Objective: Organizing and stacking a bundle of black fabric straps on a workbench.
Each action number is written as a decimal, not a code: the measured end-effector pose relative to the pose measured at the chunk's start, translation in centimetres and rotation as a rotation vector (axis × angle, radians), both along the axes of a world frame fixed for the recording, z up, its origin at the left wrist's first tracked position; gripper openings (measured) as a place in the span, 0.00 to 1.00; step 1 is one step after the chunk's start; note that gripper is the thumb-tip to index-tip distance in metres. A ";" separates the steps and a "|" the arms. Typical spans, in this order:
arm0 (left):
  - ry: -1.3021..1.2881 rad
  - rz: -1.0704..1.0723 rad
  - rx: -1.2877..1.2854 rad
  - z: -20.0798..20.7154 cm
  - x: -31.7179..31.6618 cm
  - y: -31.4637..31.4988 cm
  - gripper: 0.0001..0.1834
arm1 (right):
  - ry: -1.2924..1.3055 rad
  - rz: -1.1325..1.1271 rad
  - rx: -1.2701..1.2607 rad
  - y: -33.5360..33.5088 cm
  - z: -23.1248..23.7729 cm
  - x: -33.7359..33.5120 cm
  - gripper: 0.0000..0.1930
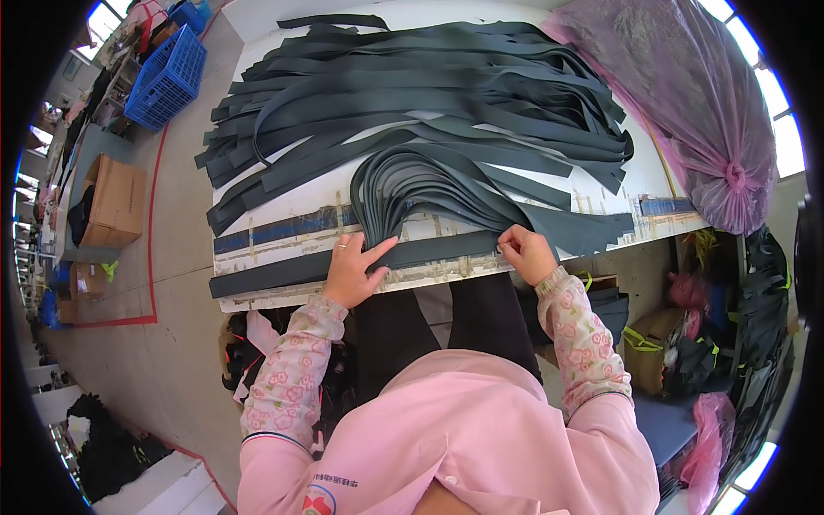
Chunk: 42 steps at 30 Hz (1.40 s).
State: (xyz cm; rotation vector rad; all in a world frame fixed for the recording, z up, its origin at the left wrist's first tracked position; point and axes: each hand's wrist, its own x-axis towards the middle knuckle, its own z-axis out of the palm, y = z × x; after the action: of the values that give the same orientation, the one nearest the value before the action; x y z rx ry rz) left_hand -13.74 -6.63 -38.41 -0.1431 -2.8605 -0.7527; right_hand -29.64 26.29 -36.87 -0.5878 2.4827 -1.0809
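Observation:
At the table's near edge lies one flat dark grey-green fabric strip [446, 250], running from the left corner toward my right hand. My left hand [352, 268] rests on it, thumb and forefinger spread apart. My right hand [525, 252] is closed in a pinch at the strip's right part; its fingertips partly hide the cloth. Just beyond my hands, a bundle of folded strips [429, 176] arches up in a loop, its left end coming down by my left fingers and its right ends fanning out past my right hand.
A large heap of similar strips [412, 86] covers the far part of the white table [322, 190]. A pink plastic bag [687, 103] bulges over the right corner. Blue crates [167, 77] and a cardboard box [114, 202] stand left across the floor. More strips [760, 292] hang at right.

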 end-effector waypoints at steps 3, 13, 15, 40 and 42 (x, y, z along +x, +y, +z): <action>0.007 -0.003 -0.001 0.2 -0.1 0.0 0.33 | 0.017 0.002 -0.002 0.1 -0.1 0.1 0.05; 0.015 0.008 0.001 0.0 0.0 0.0 0.35 | 0.083 -0.017 0.020 -0.6 -0.4 0.5 0.04; 0.014 0.008 0.008 -0.1 0.0 0.0 0.34 | 0.103 -0.016 0.026 -0.8 -0.4 0.7 0.04; 0.075 0.006 -0.008 -0.2 0.0 0.1 0.29 | -0.183 0.400 -0.082 -9.1 -0.7 7.4 0.11; 0.084 0.003 -0.012 -0.2 -0.2 0.2 0.27 | -0.075 0.475 -0.073 -9.7 -0.6 7.8 0.13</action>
State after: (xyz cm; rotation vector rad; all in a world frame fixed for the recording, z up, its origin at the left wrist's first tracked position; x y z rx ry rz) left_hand -13.93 -6.40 -38.62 -0.1677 -2.7853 -0.7120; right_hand -21.88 16.59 -37.45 -1.0706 2.0900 -0.9802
